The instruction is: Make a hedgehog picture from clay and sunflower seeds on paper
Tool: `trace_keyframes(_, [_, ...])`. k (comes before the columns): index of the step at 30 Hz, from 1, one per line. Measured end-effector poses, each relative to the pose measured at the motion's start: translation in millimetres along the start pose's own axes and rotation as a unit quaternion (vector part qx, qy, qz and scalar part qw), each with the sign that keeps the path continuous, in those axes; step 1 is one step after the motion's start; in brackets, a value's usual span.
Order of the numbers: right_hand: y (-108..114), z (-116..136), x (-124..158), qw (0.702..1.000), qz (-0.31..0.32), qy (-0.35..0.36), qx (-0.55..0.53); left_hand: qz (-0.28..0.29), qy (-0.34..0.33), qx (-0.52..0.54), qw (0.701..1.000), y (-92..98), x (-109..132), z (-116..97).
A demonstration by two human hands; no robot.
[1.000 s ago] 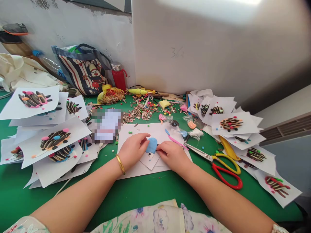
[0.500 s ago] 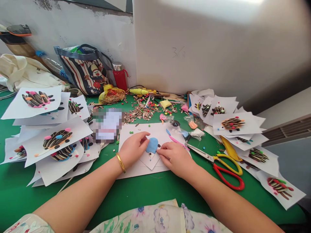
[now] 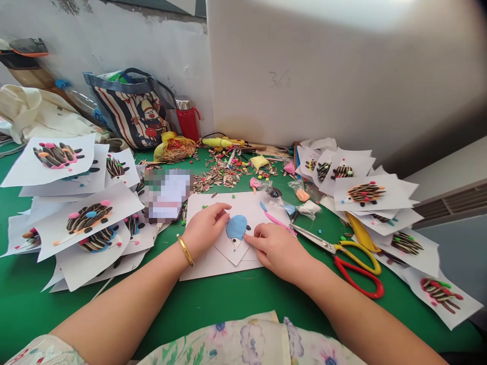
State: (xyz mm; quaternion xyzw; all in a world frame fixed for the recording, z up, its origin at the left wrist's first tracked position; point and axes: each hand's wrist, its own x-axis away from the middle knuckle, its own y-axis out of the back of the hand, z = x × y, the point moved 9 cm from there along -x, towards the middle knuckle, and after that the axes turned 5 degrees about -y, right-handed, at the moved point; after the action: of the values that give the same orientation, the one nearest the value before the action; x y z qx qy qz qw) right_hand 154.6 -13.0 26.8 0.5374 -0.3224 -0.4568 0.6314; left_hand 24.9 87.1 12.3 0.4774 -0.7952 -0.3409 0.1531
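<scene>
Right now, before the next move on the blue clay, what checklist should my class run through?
Blue clay shape sits on its white paper square: ok.
Left hand and right hand touching the clay: cannot tell.
Scissors lying clear of both hands: ok.
Pink stick lying clear of the clay: ok.
Large white sheet free of loose bits: not ok, small green balls lie on it.

Scissors right of the paper
</scene>
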Motion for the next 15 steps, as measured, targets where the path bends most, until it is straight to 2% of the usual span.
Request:
trace_keyframes(7, [5.1, -9.5, 0.7, 0.997, 0.004, -0.027, -0.072, -0.004, -0.003, -0.001, 1.000, 0.4, -0.2, 0.1])
trace_keyframes(15, [-0.4, -5.0, -2.4, 0.999, 0.025, -0.025, -0.027, -0.004, -0.002, -0.003, 1.000, 0.0, 0.0, -0.3])
